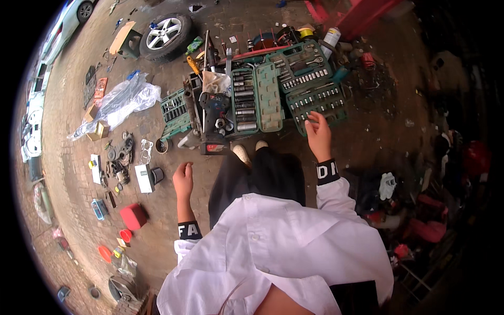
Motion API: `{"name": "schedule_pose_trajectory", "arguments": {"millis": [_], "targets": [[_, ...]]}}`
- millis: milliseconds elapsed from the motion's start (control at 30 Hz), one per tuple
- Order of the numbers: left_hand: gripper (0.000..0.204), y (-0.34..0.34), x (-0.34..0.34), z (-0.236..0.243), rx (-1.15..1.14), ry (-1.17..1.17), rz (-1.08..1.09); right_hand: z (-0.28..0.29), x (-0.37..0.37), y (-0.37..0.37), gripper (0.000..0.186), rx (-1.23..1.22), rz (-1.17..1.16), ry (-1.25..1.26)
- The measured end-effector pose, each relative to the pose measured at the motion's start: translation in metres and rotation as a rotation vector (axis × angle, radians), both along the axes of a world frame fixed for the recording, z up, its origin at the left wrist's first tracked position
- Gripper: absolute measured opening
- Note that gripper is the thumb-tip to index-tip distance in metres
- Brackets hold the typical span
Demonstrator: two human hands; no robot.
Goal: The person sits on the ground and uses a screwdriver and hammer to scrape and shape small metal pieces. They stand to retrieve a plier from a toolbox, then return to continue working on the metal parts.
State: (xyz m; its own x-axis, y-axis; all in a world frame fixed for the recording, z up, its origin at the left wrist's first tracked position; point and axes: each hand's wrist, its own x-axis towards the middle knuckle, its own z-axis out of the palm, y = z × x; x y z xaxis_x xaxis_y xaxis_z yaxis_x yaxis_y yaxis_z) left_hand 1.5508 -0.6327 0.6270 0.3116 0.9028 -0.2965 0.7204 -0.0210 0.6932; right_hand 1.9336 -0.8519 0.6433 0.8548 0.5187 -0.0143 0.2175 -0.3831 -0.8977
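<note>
My right hand (318,137) hovers at the near edge of an open green socket set case (336,107), its fingers stretched and slightly apart, with nothing visible in it. Rows of silver sockets and a ratchet (315,60) lie in this case. To its left stands another open green case (270,97) with a column of large dark sockets (245,105). My left hand (182,180) hangs low beside my leg, fingers loosely curled together, holding nothing that I can see. Nearest to it is a white box (144,178). Between the cases lies a black cordless power tool (215,115).
A wheel with a silver rim (164,34) lies on the floor at the far left, near clear plastic sheeting (121,102). A smaller green socket case (176,111), metal engine parts (122,155) and a red box (134,216) are on my left. A spray can (331,39) stands at the far right.
</note>
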Motion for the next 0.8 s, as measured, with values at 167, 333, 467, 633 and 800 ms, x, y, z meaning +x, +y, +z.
{"name": "schedule_pose_trajectory", "arguments": {"millis": [167, 333, 467, 633, 800], "targets": [[0.027, 0.015, 0.049, 0.001, 0.002, -0.059, -0.095, -0.015, -0.025, -0.015, 0.034, -0.04, -0.017, 0.048], [0.027, 0.006, 0.1, -0.009, -0.045, -0.196, -0.215, -0.07, -0.036, 0.015, 0.048, -0.08, 0.029, 0.165], [0.034, -0.003, 0.135, -0.019, -0.36, -0.051, -0.39, -0.106, -0.042, 0.048, 0.064, -0.227, 0.014, 0.086], [0.068, -0.007, 0.152, -0.061, -0.219, -0.113, -0.245, -0.07, -0.086, 0.082, 0.068, -0.185, 0.029, -0.217], [0.085, 0.005, 0.176, -0.081, -0.486, -0.198, 0.042, -0.036, -0.112, 0.099, 0.06, -0.128, 0.368, -0.25]]}}
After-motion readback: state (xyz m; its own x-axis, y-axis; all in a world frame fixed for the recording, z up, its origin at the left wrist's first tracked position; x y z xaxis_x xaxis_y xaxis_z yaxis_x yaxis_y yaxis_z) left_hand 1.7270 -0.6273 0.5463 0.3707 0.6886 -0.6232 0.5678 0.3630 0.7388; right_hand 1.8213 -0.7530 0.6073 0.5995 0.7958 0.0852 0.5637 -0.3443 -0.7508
